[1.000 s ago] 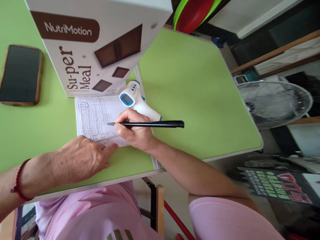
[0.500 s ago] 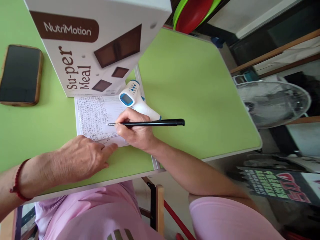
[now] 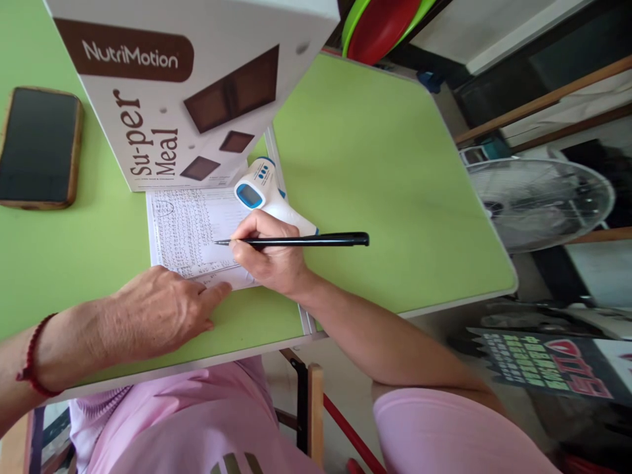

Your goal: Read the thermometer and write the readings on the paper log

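Observation:
Pinched in my right hand [image 3: 272, 255] is a black pen [image 3: 326, 239], its tip on a page covered with rows of small handwriting. That notebook [image 3: 180, 230] lies on the green table [image 3: 395, 171]. My left hand [image 3: 165, 313] rests palm down over the page's lower edge, fingers stretched out and the forefinger on the paper. Just beyond my right hand, a white and blue infrared thermometer [image 3: 264, 197] lies over the notebook's far right part. A white NutriMotion box [image 3: 162, 99] stands upright behind the page and hides its far edge.
A phone in a brown case [image 3: 40, 148] lies at the table's left. Past the table's right edge are a fan [image 3: 538, 204] and a dark printed sign [image 3: 548, 365]. Red and green basins [image 3: 380, 29] sit beyond the far edge.
My right hand and the pen have shifted slightly to the right and up along the page. My left hand stays in nearly the same place.

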{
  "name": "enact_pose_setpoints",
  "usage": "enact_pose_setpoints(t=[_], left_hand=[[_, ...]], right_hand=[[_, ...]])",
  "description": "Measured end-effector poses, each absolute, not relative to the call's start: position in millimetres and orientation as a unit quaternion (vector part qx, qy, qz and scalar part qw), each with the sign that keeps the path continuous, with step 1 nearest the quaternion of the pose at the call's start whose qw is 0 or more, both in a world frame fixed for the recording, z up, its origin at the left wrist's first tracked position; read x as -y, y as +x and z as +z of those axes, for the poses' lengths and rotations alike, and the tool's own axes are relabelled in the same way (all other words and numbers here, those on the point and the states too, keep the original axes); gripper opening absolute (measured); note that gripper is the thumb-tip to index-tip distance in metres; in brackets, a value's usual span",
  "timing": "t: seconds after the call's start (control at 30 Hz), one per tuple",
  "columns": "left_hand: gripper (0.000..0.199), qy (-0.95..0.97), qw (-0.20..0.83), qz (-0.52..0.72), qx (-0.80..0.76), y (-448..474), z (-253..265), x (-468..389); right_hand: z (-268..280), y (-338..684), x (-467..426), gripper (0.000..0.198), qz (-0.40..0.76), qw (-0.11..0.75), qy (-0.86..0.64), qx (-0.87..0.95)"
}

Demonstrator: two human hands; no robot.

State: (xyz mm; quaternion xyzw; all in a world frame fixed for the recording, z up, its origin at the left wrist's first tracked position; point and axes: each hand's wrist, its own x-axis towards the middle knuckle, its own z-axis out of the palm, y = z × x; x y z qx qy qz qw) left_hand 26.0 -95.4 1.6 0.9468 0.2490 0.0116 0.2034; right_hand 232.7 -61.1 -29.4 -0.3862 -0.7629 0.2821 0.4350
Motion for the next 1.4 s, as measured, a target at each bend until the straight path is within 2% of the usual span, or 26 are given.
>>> enact_pose_setpoints(t=[0.23,0.7,0.9,1.07,1.4], left_hand=[[0.022,0.948,0.197,0.05,-0.245,23.7,-5.1,96.2],[0.021,0.955,0.167,0.0,-0.247,26.9,1.0,95.4],[0.035,0.964,0.121,0.001,-0.237,27.1,-5.8,96.2],[0.021,0.954,0.169,0.003,-0.246,26.6,0.9,95.1],[0.027,0.945,0.212,0.011,-0.248,26.2,-1.2,96.1]], right_hand=[[-27.5,234.7,61.2,0.016,0.284,0.427,-0.403,0.758],[-29.6,231.4,60.6,0.017,0.291,0.445,-0.379,0.757],[-28.1,231.7,60.6,0.016,0.294,0.444,-0.373,0.759],[-28.2,232.3,59.7,0.016,0.293,0.441,-0.373,0.762],[-28.9,233.5,59.9,0.016,0.298,0.436,-0.378,0.76]])
